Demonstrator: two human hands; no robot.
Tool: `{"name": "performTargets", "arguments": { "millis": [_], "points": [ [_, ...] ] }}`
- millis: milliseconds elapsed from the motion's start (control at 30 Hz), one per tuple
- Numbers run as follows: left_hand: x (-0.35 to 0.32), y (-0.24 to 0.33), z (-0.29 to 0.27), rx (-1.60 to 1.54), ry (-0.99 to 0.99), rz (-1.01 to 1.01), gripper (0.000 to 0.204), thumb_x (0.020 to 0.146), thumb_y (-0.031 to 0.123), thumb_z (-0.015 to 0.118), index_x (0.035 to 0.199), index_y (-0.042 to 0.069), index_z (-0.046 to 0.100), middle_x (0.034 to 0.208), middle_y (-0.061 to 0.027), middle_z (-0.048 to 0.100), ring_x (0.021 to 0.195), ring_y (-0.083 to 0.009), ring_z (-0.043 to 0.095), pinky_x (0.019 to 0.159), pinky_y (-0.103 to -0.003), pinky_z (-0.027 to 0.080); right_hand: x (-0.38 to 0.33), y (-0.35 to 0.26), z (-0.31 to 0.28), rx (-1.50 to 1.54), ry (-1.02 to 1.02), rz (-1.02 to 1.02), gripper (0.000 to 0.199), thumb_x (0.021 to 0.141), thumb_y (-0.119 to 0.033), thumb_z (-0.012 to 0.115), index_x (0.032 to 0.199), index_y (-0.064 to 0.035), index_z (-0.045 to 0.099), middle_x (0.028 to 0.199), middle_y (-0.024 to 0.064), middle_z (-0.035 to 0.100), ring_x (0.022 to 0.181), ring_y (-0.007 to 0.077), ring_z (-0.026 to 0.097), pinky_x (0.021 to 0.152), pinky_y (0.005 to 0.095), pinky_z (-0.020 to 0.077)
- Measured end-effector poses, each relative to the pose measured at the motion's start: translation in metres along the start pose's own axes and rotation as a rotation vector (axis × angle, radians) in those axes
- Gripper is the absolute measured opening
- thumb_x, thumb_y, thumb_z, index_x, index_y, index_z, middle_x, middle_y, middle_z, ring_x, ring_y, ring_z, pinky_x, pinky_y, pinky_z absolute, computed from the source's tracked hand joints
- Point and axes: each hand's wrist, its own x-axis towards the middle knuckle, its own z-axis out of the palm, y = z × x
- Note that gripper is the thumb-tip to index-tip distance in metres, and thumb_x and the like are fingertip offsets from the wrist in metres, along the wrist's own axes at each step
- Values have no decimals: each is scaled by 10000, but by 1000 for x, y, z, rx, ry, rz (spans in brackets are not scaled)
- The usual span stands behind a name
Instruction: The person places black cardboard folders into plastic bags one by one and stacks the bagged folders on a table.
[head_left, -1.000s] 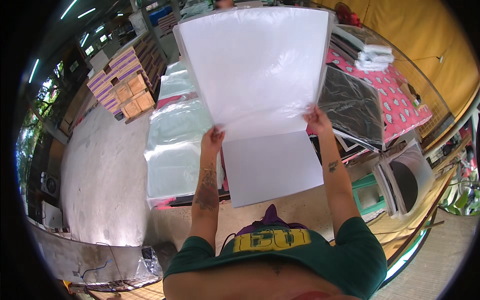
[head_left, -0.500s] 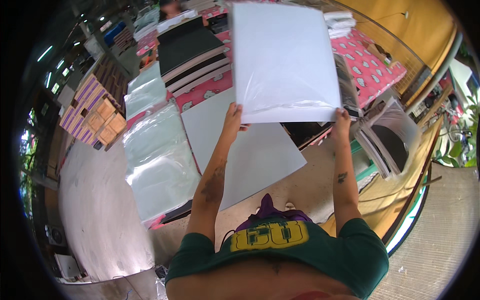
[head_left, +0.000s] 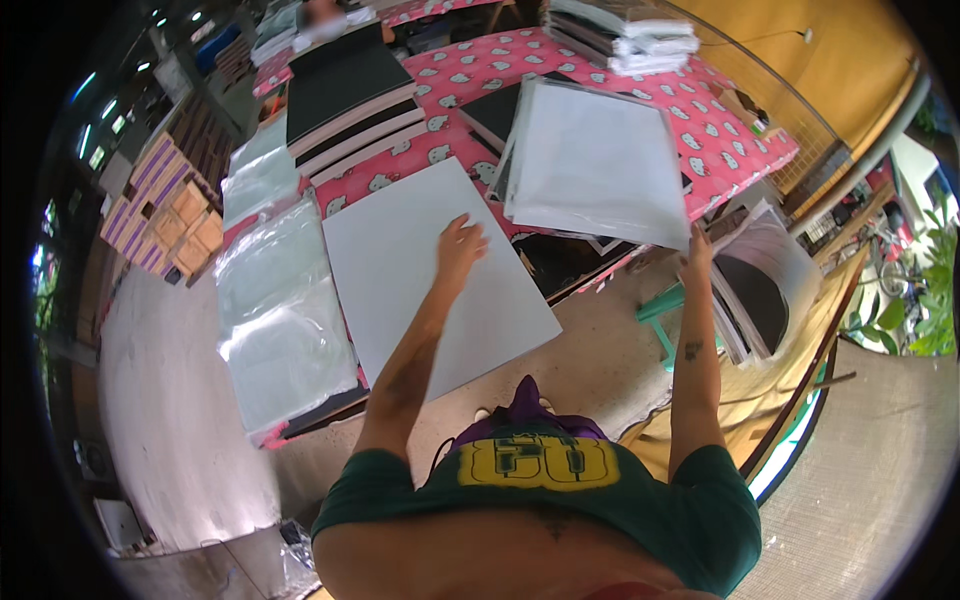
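White board [head_left: 440, 275] is lying mid-frame under the flat, open left hand [head_left: 460, 243] while the right hand [head_left: 697, 258] is pinching the bagged sheet [head_left: 595, 160], best lowered level.

white board [head_left: 440, 275]: matt, smooth card | clear bags [head_left: 275, 310]: glossy plastic film | tablecloth [head_left: 720, 130]: pink printed cloth

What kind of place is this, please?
Probably a small packing workshop: a long table with a pink patterned cloth carries stacks of clear plastic bags and dark boards, and stacked cartons stand on the concrete floor.
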Motion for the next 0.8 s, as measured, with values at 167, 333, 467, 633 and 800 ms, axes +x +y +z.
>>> {"name": "performTargets", "arguments": {
  "millis": [167, 333, 467, 633, 800],
  "points": [
    [-132, 18, -277, 896, 435, 162, 198, 745, 110, 699, 904, 25, 619, 763, -102, 648, 711, -168, 612, 649, -300, 494, -47, 34, -11, -419, 187, -444, 382, 839, -252, 620, 1149, -40, 554, 1009, 63, 573, 824, 139, 507, 707, 264, 424],
    [-214, 7, -397, 1315, 312, -118, 295, 753, 311, 666, 809, 31, 593, 709, -157, 606, 678, -361, 583, 618, -422, 450, -85, 69, 82, -394, -315, -215, 407, 817, -231, 635, 1097, 60, 581, 1021, 186, 610, 934, 256, 573, 869, 356, 424],
    [-199, 25, -386, 1267, 381, 155, 187, 864, 216, 532, 877, 46, 609, 801, -195, 622, 767, -410, 585, 642, -452, 461, -27, 96, 98, -500, -304, -245, 376, 861, -210, 586, 1175, -7, 548, 951, 61, 603, 799, 143, 544, 657, 275, 439],
    [-214, 82, -320, 689, 479, 224, 158, 909, 141, 516, 810, 24, 555, 666, 37, 478, 592, -47, 411, 522, -223, 371, -230, 48, 197, -168, -1030, 19, 435, 907, -366, 527, 1188, -35, 551, 930, 59, 589, 843, 131, 564, 754, 277, 470],
    [-203, 107, -165, 550, 235, 308, 349, 875, 247, 615, 1131, 15, 572, 929, -65, 571, 784, -119, 511, 646, -264, 459, -422, 33, 271, 129, -1586, 423, 514, 897, -278, 549, 1327, -31, 416, 1199, 104, 558, 1095, 196, 531, 945, 364, 414]
  ]
}}
